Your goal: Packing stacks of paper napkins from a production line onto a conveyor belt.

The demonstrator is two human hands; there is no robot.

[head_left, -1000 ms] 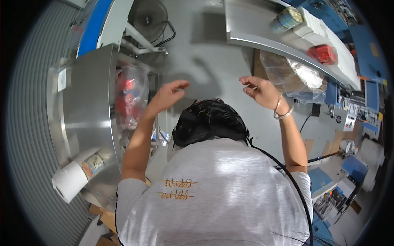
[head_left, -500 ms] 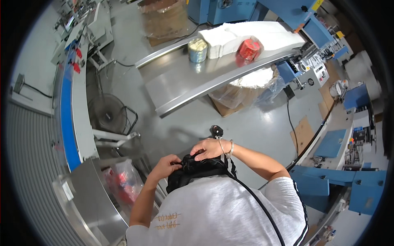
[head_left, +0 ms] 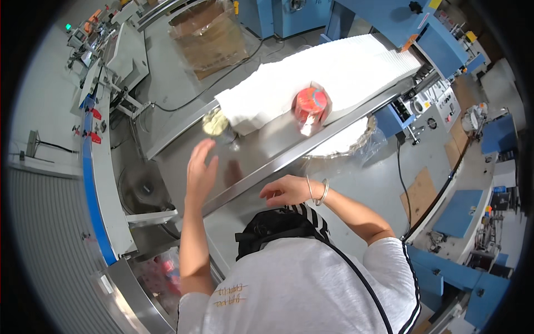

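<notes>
My left hand (head_left: 200, 173) is raised near the steel chute table (head_left: 189, 158), fingers apart and nothing in it. Just beyond it stands a clear wrapped bundle of pale yellow pieces (head_left: 215, 123), slightly blurred. My right hand (head_left: 285, 190), with bangles at the wrist, hovers above the black bag (head_left: 272, 227) at my waist. Its fingers are loosely bent, apart from the bag, and nothing shows in them. Farther off on the chute table is a red wrapped bundle (head_left: 311, 104), beside a long stack of white sheets (head_left: 328, 67).
A big lined carton (head_left: 214, 42) sits on the floor behind the chute table. Under the table's right side is a plastic-lined bin (head_left: 356, 142) of white material. Blue machinery (head_left: 423, 50) stands at the far right, a fan (head_left: 146, 186) at left. A black cable (head_left: 410, 189) crosses the floor.
Both hands have come off the black bag. My left hand has reached forward toward the pale yellow bundle, and my right has lifted slightly. The chute table now appears closer.
</notes>
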